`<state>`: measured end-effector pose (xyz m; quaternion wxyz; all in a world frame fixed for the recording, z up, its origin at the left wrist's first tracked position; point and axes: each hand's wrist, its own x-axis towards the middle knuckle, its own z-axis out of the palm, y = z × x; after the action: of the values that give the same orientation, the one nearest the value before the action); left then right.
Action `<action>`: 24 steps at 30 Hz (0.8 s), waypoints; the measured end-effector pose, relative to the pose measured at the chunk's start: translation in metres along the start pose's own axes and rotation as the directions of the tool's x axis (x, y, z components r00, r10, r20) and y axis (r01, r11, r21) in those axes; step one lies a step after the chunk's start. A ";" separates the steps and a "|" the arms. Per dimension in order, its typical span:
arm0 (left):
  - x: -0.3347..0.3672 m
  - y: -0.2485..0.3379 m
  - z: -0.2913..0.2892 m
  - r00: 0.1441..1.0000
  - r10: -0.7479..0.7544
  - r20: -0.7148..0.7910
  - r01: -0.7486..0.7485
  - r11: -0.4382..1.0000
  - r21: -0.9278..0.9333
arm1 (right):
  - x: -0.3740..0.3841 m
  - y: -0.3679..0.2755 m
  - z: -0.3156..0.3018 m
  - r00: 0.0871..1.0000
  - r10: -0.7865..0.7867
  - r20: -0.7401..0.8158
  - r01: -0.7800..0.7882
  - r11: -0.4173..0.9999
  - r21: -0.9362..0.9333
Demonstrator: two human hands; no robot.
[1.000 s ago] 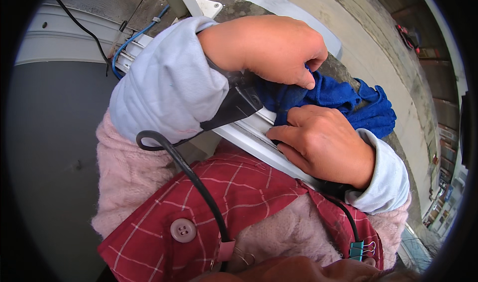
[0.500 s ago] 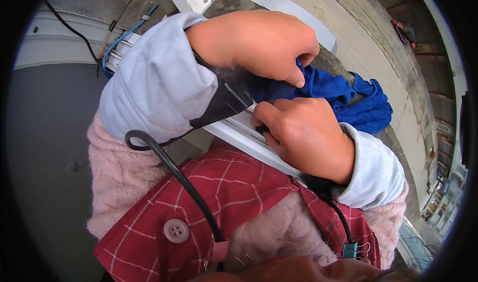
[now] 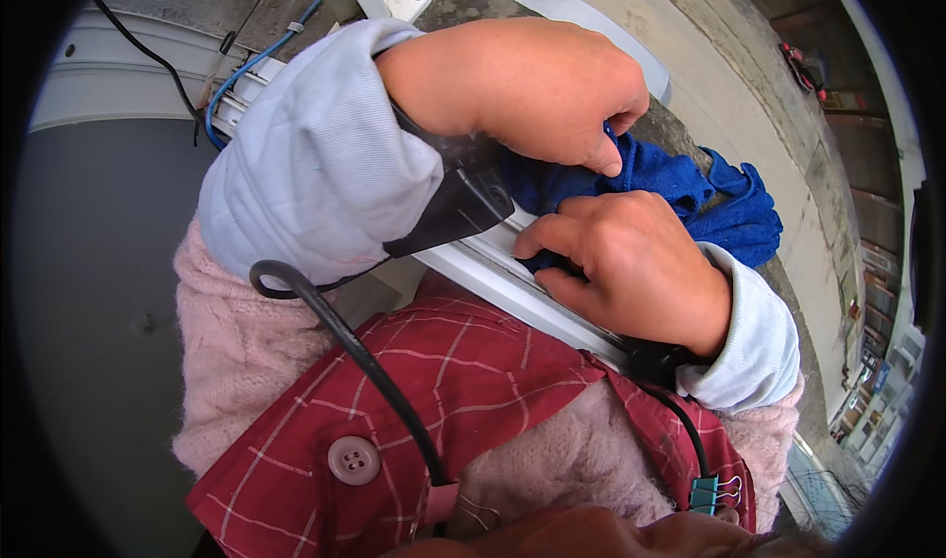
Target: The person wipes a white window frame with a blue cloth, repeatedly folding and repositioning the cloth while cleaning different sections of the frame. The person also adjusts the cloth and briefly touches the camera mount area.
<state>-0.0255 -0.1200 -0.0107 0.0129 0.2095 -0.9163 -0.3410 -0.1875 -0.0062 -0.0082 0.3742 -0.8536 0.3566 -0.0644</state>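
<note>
A crumpled blue cloth (image 3: 729, 208) lies along the far side of a white frame rail (image 3: 512, 297). My left hand (image 3: 537, 95) is closed on the cloth, thumb and fingers pinching a fold of it. Nearer to me, my right hand (image 3: 631, 262) is bent over the rail. A bit of the blue cloth shows between its thumb and curled fingers, pressed against the rail's grooves. Beneath my left forearm sits a black device (image 3: 458, 208), partly hidden by the pale blue cuff.
A black cable (image 3: 360, 356) loops across my front. On the left are a grey panel (image 3: 99, 292) and a blue cable (image 3: 241, 70). A white bracket (image 3: 404, 0) and a translucent sheet (image 3: 591, 26) lie at the far side. A red-and-black object (image 3: 800, 70) rests farther off to the right.
Both hands have shifted slightly to the right, the right one along the rail. More of the blue cloth shows between its thumb and fingers. The left hand keeps its pinch.
</note>
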 end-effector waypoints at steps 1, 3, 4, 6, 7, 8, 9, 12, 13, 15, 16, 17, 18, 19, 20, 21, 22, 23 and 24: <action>0.000 0.000 0.000 1.000 -0.002 0.001 0.002 1.000 -0.003 | 0.001 0.000 0.002 1.000 0.014 -0.011 -0.014 1.000 0.001; 0.000 0.000 0.000 1.000 0.006 -0.002 -0.006 1.000 0.001 | 0.002 -0.002 0.006 0.999 0.027 -0.040 -0.029 0.999 -0.036; 0.001 0.000 0.000 1.000 0.017 -0.005 -0.017 1.000 0.007 | 0.002 -0.003 0.008 0.998 0.046 -0.040 -0.048 0.997 -0.052; 0.002 -0.001 0.002 1.000 0.026 -0.015 -0.026 1.000 0.005 | 0.002 -0.004 0.010 0.997 0.065 -0.045 -0.067 0.996 -0.056; 0.002 -0.002 0.002 0.999 0.024 -0.021 -0.024 1.000 -0.001 | 0.002 -0.005 0.011 0.995 0.083 -0.052 -0.086 0.994 -0.061; 0.002 -0.002 0.003 1.000 0.013 -0.021 -0.013 1.000 0.000 | 0.002 -0.005 0.011 0.993 0.101 -0.053 -0.105 0.992 -0.075; 0.003 -0.002 0.003 1.000 0.005 -0.017 -0.005 1.000 -0.010 | 0.002 -0.005 0.012 0.990 0.126 -0.065 -0.131 0.987 -0.092; 0.003 -0.002 0.001 1.000 -0.007 -0.004 0.007 1.000 -0.017 | 0.000 -0.004 0.008 0.994 0.092 -0.063 -0.097 0.993 -0.073; 0.002 -0.001 0.001 1.000 0.009 -0.016 -0.010 1.000 -0.024 | 0.000 -0.002 0.007 0.996 0.084 -0.043 -0.086 0.995 -0.053; 0.001 0.000 0.001 1.000 0.006 -0.015 -0.007 0.999 -0.037 | -0.004 -0.002 0.002 0.998 0.013 -0.057 -0.012 1.000 0.012; 0.002 0.001 0.001 1.000 -0.011 -0.002 0.011 0.999 -0.045 | -0.006 -0.001 0.000 0.999 -0.014 -0.050 0.016 0.999 0.043; 0.002 0.002 0.001 1.000 -0.028 0.007 0.028 0.999 -0.044 | -0.008 0.000 -0.003 0.998 -0.043 -0.034 0.045 0.997 0.067; 0.002 0.003 0.002 0.999 -0.036 0.025 0.037 0.998 -0.042 | -0.009 0.001 -0.005 0.998 -0.068 -0.017 0.069 0.996 0.060; 0.004 0.003 0.002 0.998 -0.040 0.043 0.041 0.999 -0.025 | -0.011 0.003 -0.008 0.996 -0.088 -0.003 0.088 0.995 0.052; 0.006 0.004 0.002 0.998 -0.030 0.052 0.030 1.000 0.003 | -0.012 0.003 -0.010 0.995 -0.103 0.008 0.103 0.994 0.043; 0.006 0.004 0.001 0.998 -0.030 0.063 0.030 1.000 0.002 | -0.014 0.003 -0.011 0.994 -0.111 0.013 0.110 0.992 0.056; 0.006 0.004 0.001 0.998 -0.018 0.067 0.017 1.000 0.014 | -0.013 0.003 -0.012 0.993 -0.117 0.029 0.116 0.993 0.029; 0.006 0.005 0.000 0.998 0.002 0.065 -0.004 1.000 0.031 | -0.013 0.003 -0.012 0.990 -0.132 0.041 0.132 0.991 0.000; 0.006 0.005 0.000 0.998 -0.001 0.064 -0.001 1.000 0.028 | -0.011 0.003 -0.010 0.988 -0.142 0.059 0.144 0.989 -0.026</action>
<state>-0.0324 -0.1190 -0.0080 -0.0197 0.1987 -0.9209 -0.3347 -0.2012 -0.0062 -0.0009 0.3656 -0.8840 0.2847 -0.0613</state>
